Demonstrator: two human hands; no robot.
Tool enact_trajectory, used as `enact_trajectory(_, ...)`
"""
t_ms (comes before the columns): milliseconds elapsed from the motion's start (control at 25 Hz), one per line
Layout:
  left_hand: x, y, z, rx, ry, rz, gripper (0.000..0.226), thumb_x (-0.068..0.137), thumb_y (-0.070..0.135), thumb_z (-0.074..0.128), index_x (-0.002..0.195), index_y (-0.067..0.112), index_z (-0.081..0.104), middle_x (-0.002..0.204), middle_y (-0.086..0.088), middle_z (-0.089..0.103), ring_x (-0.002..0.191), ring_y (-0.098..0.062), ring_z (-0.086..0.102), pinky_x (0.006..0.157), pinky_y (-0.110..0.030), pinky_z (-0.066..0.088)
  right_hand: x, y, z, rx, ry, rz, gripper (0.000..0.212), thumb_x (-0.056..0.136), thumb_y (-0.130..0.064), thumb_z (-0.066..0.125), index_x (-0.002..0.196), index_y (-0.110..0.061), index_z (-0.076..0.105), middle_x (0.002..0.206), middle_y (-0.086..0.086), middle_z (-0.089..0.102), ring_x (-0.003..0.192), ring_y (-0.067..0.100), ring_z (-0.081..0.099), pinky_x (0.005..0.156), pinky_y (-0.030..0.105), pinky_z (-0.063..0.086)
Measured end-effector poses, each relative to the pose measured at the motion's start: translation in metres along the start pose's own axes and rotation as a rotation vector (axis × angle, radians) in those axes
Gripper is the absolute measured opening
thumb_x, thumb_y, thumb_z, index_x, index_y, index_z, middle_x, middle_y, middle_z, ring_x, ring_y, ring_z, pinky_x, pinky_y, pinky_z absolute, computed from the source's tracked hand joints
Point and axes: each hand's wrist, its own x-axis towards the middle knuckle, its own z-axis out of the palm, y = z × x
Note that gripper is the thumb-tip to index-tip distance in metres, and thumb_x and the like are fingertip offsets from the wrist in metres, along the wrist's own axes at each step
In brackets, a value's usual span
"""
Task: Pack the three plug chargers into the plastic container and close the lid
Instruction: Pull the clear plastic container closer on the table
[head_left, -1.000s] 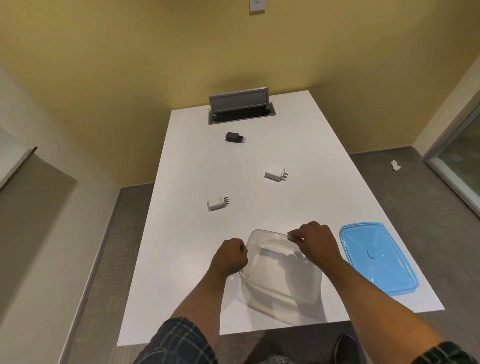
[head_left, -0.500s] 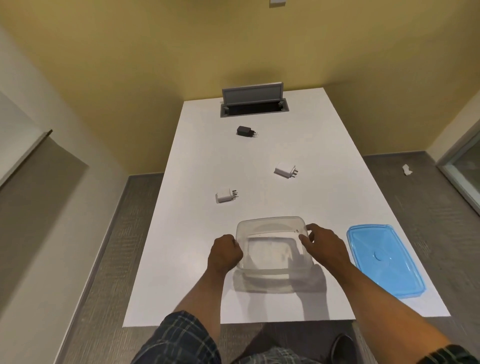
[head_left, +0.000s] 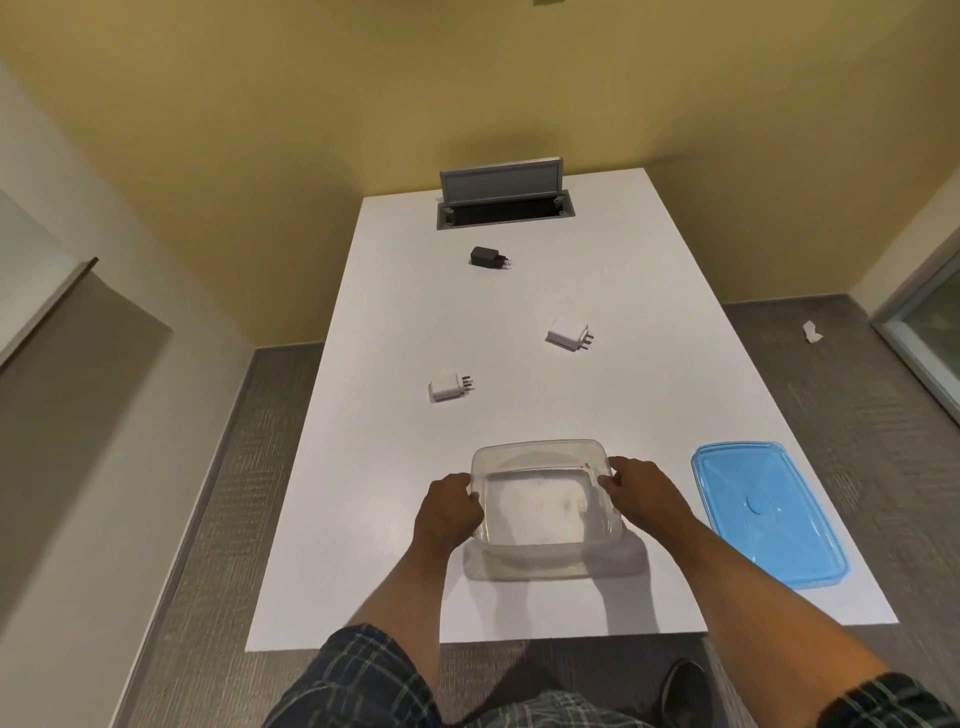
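Observation:
A clear plastic container (head_left: 543, 506) stands open and empty on the white table (head_left: 519, 291), near the front edge. My left hand (head_left: 447, 512) grips its left rim and my right hand (head_left: 641, 493) grips its right rim. Its blue lid (head_left: 763, 512) lies flat on the table to the right. Three plug chargers lie farther back, apart from each other: a white charger (head_left: 445, 387) at centre left, a second white charger (head_left: 568, 333) at centre right, and a black charger (head_left: 487, 257) near the far end.
A grey cable hatch (head_left: 504, 200) stands open in the table's far end, close to the yellow wall. A crumpled white scrap (head_left: 810, 332) lies on the grey floor at right. My shoe (head_left: 683, 686) shows below the table's front edge.
The container was tilted and skewed a second ago; it now sits level and square on the table, both hands still on its rims. The view has shifted slightly.

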Motion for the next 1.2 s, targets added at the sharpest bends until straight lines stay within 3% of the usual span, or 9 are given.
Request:
enact_trajectory(160, -0.001, -0.001, 0.002, 0.036, -0.029, 0.007, 0.029, 0.095, 0.016, 0.047, 0.115, 0.010, 0.067, 0.103, -0.015, 0.074, 0.105, -0.031, 0.069, 0.090, -0.040, 0.056, 0.000, 0.003, 0.005, 0.039, -0.028, 0.008, 0.026, 0.100, -0.029, 0.053, 0.114, -0.011, 0.065, 0.102, 0.012, 0.075, 0.097, 0.032, 0.070, 0.082, 0.037, 0.053)
enact_trajectory(400, 0.002, -0.004, 0.005, 0.034, -0.058, -0.006, 0.030, 0.094, 0.018, 0.049, 0.117, 0.011, 0.067, 0.102, -0.015, 0.076, 0.099, -0.031, 0.073, 0.090, -0.042, 0.058, -0.004, 0.005, 0.005, 0.070, -0.048, -0.005, 0.019, 0.102, -0.026, 0.052, 0.090, -0.013, 0.057, 0.098, 0.016, 0.073, 0.088, 0.035, 0.071, 0.082, 0.042, 0.056)
enact_trajectory(640, 0.003, -0.006, 0.010, -0.041, -0.078, -0.041, 0.042, 0.097, 0.019, 0.051, 0.136, 0.010, 0.062, 0.126, -0.017, 0.071, 0.114, -0.033, 0.070, 0.101, -0.041, 0.054, -0.002, 0.007, 0.013, -0.060, -0.015, -0.039, 0.016, 0.105, -0.019, 0.046, 0.092, -0.011, 0.049, 0.099, 0.021, 0.072, 0.090, 0.037, 0.068, 0.067, 0.034, 0.042)
enact_trajectory(840, 0.002, -0.002, 0.011, 0.017, -0.081, -0.018, 0.031, 0.096, 0.016, 0.048, 0.118, 0.007, 0.067, 0.113, -0.017, 0.072, 0.108, -0.035, 0.069, 0.095, -0.043, 0.055, 0.005, 0.009, 0.019, -0.079, 0.010, -0.021, 0.021, 0.105, -0.019, 0.045, 0.113, -0.003, 0.057, 0.107, 0.021, 0.071, 0.099, 0.037, 0.066, 0.069, 0.031, 0.037)
enact_trajectory(1040, 0.004, -0.002, 0.010, 0.035, -0.096, -0.017, 0.025, 0.093, 0.014, 0.048, 0.106, 0.005, 0.068, 0.103, -0.017, 0.074, 0.101, -0.035, 0.070, 0.090, -0.043, 0.057, 0.011, 0.010, 0.023, -0.098, 0.032, 0.018, 0.023, 0.104, -0.022, 0.046, 0.113, -0.007, 0.059, 0.110, 0.016, 0.071, 0.104, 0.034, 0.066, 0.071, 0.031, 0.038)
enact_trajectory(1200, 0.005, -0.003, 0.012, 0.039, -0.098, -0.014, 0.025, 0.093, 0.014, 0.048, 0.107, 0.005, 0.067, 0.104, -0.018, 0.073, 0.102, -0.036, 0.069, 0.090, -0.044, 0.056, 0.010, 0.012, 0.025, -0.114, 0.046, 0.022, 0.022, 0.104, -0.023, 0.046, 0.111, -0.007, 0.060, 0.110, 0.015, 0.071, 0.104, 0.034, 0.065, 0.071, 0.030, 0.037)
